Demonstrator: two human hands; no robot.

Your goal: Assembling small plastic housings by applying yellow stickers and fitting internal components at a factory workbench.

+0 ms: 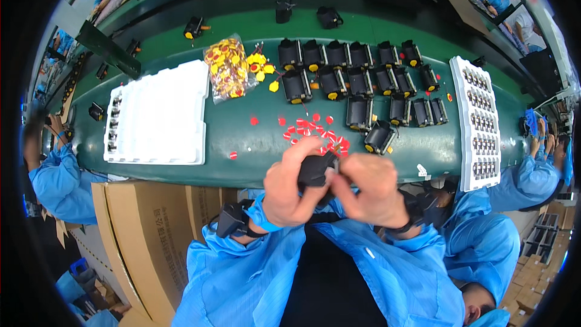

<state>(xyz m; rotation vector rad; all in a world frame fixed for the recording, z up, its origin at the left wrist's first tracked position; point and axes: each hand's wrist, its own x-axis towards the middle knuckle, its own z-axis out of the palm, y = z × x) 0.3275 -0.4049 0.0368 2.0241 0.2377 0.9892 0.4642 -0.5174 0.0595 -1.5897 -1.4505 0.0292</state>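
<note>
Left hand [289, 186] clamps black part [316, 171] from its left side, fingers wrapped over top, likely to steady it. Right hand [368, 189] closed, fingertips pinched at part's right edge (what they pinch too small to tell). Part sits between both hands, touching both, raised near chest off green bench [242, 139]. Red tabs [315, 130] scattered just beyond hands, within easy reach. More black parts [357, 79] further out; white tray [158, 114] beyond left hand.
</note>
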